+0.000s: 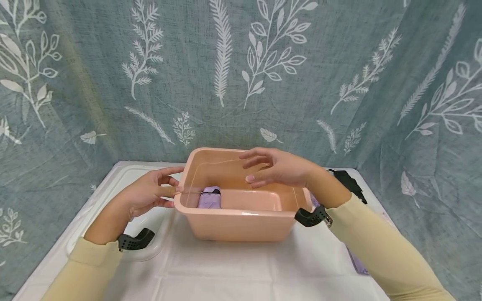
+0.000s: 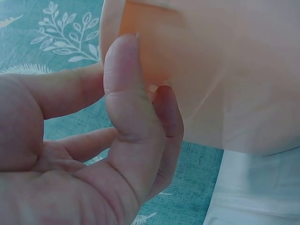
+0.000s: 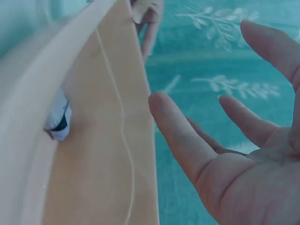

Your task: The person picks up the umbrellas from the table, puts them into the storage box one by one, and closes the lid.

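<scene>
A peach plastic tub (image 1: pixel 241 225) stands on the white-covered table. At its left rim is my left hand (image 1: pixel 156 190), thumb and bent fingers gripping the edge; the left wrist view shows the thumb (image 2: pixel 124 84) against the tub wall (image 2: pixel 234 70). Over the tub's right half hovers my right hand (image 1: pixel 278 167), its fingers spread and slightly bent, holding nothing. A rolled purple fabric bundle (image 1: pixel 210 200) with a black band lies inside the tub near the left wall. The right wrist view also shows this bundle (image 3: pixel 60 117), partly hidden by the near rim.
Left of the tub lies a white tray or lid (image 1: pixel 148 251), partly under my left arm. A black fabric item (image 1: pixel 348 184) is at the right back. Purple items show beside my right sleeve, one low down (image 1: pixel 357 263). A patterned teal curtain (image 1: pixel 203 83) encloses the table.
</scene>
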Demonstrator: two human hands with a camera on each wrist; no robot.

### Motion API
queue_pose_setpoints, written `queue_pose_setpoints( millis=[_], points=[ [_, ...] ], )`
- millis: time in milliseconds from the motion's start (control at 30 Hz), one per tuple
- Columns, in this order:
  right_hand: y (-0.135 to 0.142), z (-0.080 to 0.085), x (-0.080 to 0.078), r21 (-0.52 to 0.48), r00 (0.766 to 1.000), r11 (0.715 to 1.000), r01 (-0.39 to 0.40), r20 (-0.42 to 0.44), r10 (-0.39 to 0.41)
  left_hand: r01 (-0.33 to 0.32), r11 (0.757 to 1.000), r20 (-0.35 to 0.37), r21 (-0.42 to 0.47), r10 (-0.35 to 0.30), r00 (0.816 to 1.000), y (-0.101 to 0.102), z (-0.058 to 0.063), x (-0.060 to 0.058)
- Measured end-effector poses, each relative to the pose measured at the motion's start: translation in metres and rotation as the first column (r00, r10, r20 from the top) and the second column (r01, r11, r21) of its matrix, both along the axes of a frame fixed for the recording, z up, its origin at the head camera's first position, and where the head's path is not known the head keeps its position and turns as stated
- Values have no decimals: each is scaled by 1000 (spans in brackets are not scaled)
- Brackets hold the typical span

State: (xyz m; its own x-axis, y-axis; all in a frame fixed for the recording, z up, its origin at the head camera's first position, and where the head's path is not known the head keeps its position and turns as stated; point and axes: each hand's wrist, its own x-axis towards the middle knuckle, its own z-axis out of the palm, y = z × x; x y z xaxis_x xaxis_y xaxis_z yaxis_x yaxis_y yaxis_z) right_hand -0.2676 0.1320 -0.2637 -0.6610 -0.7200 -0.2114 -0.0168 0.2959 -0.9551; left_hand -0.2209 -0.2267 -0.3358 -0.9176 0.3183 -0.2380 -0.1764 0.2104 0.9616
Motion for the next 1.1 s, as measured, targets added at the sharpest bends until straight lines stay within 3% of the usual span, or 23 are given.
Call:
queue_pose_setpoints(
  millis=[367,667,900,1100],
  points=[
    [44,-6,17,-104,990,987,119,-69,-126,-6,1000,-5,-19,6,1000,-7,1,1],
    [77,-14,30,-178,974,970,166,-126,-190,-5,1000,-16,-19,5,1000,-5,2,1],
    [111,-30,37,-249,961,947,204,-134,-242,-3,1000,-18,-23,3,1000,-3,2,-1],
    [137,-47,43,-326,955,926,191,-158,-253,6,1000,-15,-21,-6,1000,-1,-1,-2]
  ],
)
